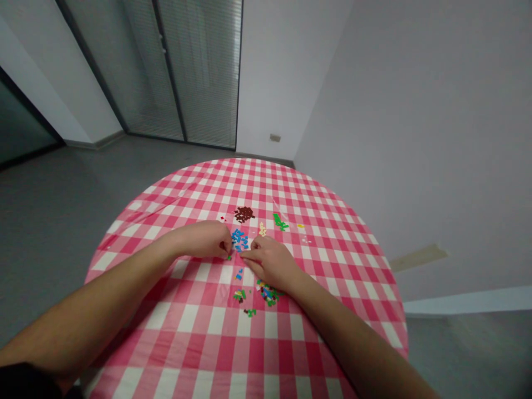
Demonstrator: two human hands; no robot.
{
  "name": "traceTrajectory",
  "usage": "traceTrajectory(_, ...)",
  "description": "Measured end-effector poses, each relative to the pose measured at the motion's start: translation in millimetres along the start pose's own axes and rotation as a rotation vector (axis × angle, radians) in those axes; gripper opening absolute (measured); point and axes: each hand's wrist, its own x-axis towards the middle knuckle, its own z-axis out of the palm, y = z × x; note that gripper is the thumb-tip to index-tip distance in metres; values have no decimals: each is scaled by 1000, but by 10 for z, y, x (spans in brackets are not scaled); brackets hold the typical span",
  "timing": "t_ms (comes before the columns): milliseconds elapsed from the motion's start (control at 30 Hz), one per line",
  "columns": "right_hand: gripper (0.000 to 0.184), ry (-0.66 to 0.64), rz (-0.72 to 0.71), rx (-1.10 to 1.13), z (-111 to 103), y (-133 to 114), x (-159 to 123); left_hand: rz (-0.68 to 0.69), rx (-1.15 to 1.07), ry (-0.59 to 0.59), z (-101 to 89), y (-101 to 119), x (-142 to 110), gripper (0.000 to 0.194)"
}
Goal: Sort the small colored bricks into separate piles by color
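On my feed the left hand (203, 239) comes in from the lower left and the right hand (271, 263) from the lower right, both bare and meeting just below the middle of the frame. The left fingertips (226, 247) are curled down at the lower-left edge of the blue bricks (239, 239), right beside a tiny green brick (229, 257). The right fingertips (254, 244) are pinched together at the pile's lower-right edge. I can't tell whether either grip is closed on a piece; the fingers hide whatever might be between them.

The bricks lie in small sorted clusters on a round table (199, 316) covered by a pink-and-white gingham cloth. Above the hands I have dark brown bricks (244, 214), green bricks (280, 222), cream bricks (262, 228) and a few yellow bricks (300, 225). Below the right hand sits a mixed green and blue heap (267, 292), with smaller mixed clusters (240, 295) to its left.

Beyond the table lies a grey floor (62, 221). Upper left, I see tall glass panels with slatted blinds (203, 66); a pale wall (415, 122) fills the right.
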Motion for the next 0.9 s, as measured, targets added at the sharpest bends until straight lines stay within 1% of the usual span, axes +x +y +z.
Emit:
traceTrajectory(100, 24, -31, -19, -39, -34, -17, -26, 2, -2, 8, -8, 20, 6, 16)
traceTrajectory(200, 24, -53, -3, -68, -75, 38, -63, 16, -27, 19, -11, 34, 13, 16)
traceTrajectory(300, 23, -58, 64, -79, -119, 164, -98, 59, -51, 45, 13, 19, 30, 15)
traceTrajectory(400, 26, -41, 158, -85, -147, 301, -107, 103, -62, 74, 48, -7, 53, 15)
traceTrajectory(500, 29, -23, 243, -82, -156, 373, -100, 144, -118, 97, 79, -6, 82, 15)
traceTrajectory(600, 28, 75, 235, 9, -158, 354, -105, 144, -194, 150, 123, 28, 124, 15)
traceTrajectory(667, 25, 157, 172, 124, -160, 305, -115, 125, -227, 198, 171, 56, 162, 15)
traceTrajectory(700, 23, 179, 141, 182, -162, 275, -119, 119, -240, 220, 199, 67, 183, 15)
traceTrajectory(767, 16, 175, 115, 274, -164, 214, -119, 112, -261, 258, 260, 81, 224, 16)
traceTrajectory(900, 9, 142, 163, 338, -165, 143, -99, 91, -252, 321, 349, 97, 286, 18)
